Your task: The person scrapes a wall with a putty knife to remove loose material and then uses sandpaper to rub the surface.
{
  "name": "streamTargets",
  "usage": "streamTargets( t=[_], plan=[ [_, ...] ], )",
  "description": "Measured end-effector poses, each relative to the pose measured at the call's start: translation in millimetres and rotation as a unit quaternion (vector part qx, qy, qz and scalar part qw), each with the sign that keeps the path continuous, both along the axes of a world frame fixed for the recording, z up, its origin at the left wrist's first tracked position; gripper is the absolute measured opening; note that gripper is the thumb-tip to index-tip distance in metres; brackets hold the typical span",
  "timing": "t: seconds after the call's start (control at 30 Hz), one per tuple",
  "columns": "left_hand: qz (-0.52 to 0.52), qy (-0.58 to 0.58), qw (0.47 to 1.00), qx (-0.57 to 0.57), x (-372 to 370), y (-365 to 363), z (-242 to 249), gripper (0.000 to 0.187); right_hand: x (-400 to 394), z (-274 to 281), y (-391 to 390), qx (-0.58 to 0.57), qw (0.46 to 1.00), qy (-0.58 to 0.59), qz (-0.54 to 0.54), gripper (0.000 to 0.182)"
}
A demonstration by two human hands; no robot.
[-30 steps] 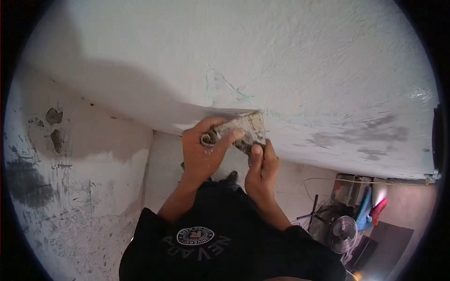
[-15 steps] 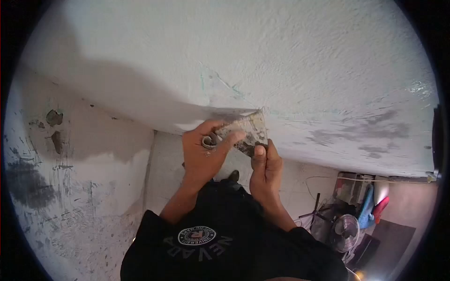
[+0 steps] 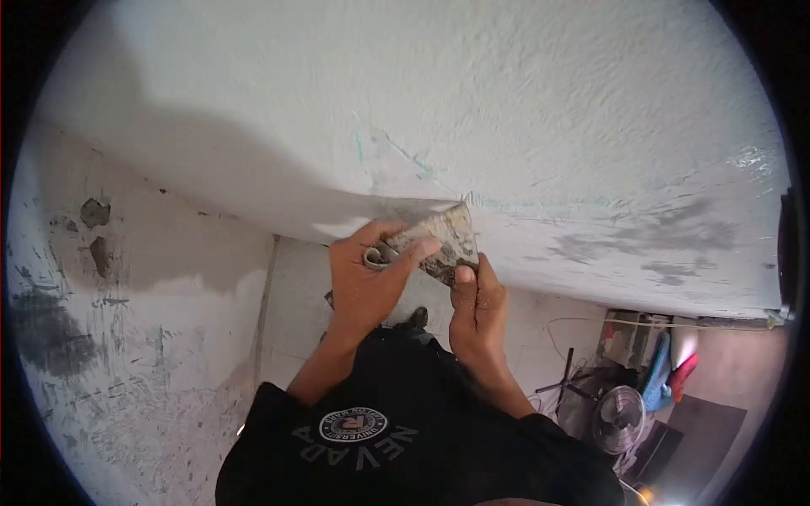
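My left hand (image 3: pixel 369 271) grips a flat, stained scraper blade (image 3: pixel 456 236) by its rolled metal end (image 3: pixel 376 255), with the thumb lying across the plate. At the blade's lower right corner, my right hand (image 3: pixel 478 305) pinches the plate between thumb and fingers. The blade is light grey with dark, crusty patches and is tilted. Its upper corner is close to the white wall (image 3: pixel 506 101); whether it touches cannot be told. Light dust marks my left hand.
Another wall (image 3: pixel 160 329) with chipped, dark patches stands at the left. Below lies the tiled floor (image 3: pixel 291 291). At the lower right are a fan (image 3: pixel 619 419), a blue cloth (image 3: pixel 657 371), a red cloth (image 3: pixel 683 375) and a cable along the wall's base.
Both hands and the blade have shifted very slightly; the grip is the same. The view has moved a little.
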State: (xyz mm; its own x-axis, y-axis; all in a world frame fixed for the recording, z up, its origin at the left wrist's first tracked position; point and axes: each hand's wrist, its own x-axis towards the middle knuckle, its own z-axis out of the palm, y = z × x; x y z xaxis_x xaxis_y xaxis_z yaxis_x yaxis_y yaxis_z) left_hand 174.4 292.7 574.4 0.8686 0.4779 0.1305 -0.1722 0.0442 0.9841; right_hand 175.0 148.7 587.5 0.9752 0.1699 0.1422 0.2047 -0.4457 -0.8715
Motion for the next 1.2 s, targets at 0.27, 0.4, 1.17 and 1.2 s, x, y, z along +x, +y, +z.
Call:
streamTargets(
  t=[0.27, 0.4, 1.17, 1.2],
  plan=[
    [-0.008, -0.011, 1.000, -0.025, 0.5, 4.4, 4.0, 0.016, 3.1, 0.0, 2.2, 0.015, 0.993, -0.111, 0.022, 0.020],
    [-0.004, 0.044, 0.999, 0.020, 7.8, 2.4, 0.4, 0.018, 7.9, 3.1, 5.8, -0.035, 0.999, -0.007, -0.004, 0.022],
    [-0.004, 0.012, 0.993, -0.120, 10.6, 7.3, 15.5, 0.023, 15.8, 19.8, 12.5, -0.060, 0.995, -0.070, 0.034, 0.021],
    [-0.007, 0.015, 0.993, -0.118, 2.4, 5.8, 14.3, 0.023, 8.0, 13.4, 6.7, -0.059, 0.996, -0.068, 0.031, 0.021]
  ],
)
